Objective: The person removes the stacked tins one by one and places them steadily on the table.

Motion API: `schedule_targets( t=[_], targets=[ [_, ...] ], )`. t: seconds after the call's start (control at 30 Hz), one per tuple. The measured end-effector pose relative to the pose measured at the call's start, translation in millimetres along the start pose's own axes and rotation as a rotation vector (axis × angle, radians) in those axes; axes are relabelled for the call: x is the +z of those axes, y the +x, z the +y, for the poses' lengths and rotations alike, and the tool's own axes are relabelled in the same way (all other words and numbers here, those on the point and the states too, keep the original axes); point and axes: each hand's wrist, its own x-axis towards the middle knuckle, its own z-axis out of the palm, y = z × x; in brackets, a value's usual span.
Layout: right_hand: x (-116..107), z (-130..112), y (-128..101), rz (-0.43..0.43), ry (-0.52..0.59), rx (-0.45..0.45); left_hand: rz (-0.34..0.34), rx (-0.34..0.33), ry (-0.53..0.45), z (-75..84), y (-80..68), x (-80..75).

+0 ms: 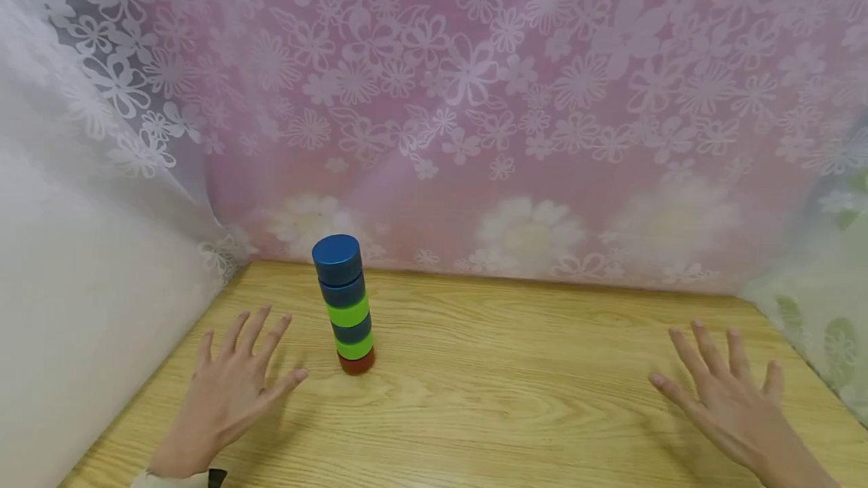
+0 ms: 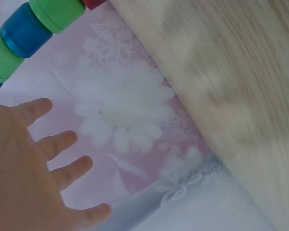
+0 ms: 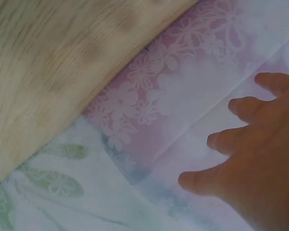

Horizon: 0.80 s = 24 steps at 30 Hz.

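A tall stack of round blocks point(image 1: 348, 313) stands on the wooden table, left of the middle. From the top it runs blue, blue, green, blue, green, with a red block point(image 1: 356, 363) at the bottom. To the left of the stack, my left hand point(image 1: 227, 394) has its fingers spread and holds nothing; its thumb points toward the stack without touching it. Far to the right, my right hand point(image 1: 735, 405) is likewise spread and bare. Part of the stack, including a blue block point(image 2: 26, 30), shows in the left wrist view beyond the left hand point(image 2: 29, 173).
The wooden table point(image 1: 515, 367) reaches back to a pink curtain point(image 1: 515, 111) with white flowers. White cloth point(image 1: 88, 247) borders the left side, and a pale cloth with green leaves point(image 1: 827, 300) the right side.
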Motion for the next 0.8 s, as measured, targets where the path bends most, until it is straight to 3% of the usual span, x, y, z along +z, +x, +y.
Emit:
schedule_targets(
  t=[0.1, 0.2, 0.27, 0.43, 0.57, 0.8],
  targets=[
    [-4, -4, 1, 0.048, 0.055, -0.011, 0.103, 0.028, -0.05, 1.2, 1.5, 0.6],
    [-12, -12, 3, 0.143, 0.134, -0.036, 0.242, 0.052, -0.154, 4.3, 5.1, 0.0],
    [-17, -17, 5, 0.213, 0.178, -0.059, 0.301, 0.042, -0.227, 6.5, 7.9, -0.9],
    [-27, -30, 9, 0.326, 0.261, -0.055, 0.273, -0.045, -0.362, 11.2, 15.0, -3.2],
    [-28, -42, 13, 0.394, 0.356, -0.054, 0.269, -0.066, -0.421, 14.5, 18.9, -2.5],
    [-28, -63, 25, 0.426, 0.454, -0.08, 0.245, -0.114, -0.496, 21.0, 23.0, -1.8]
  ],
)
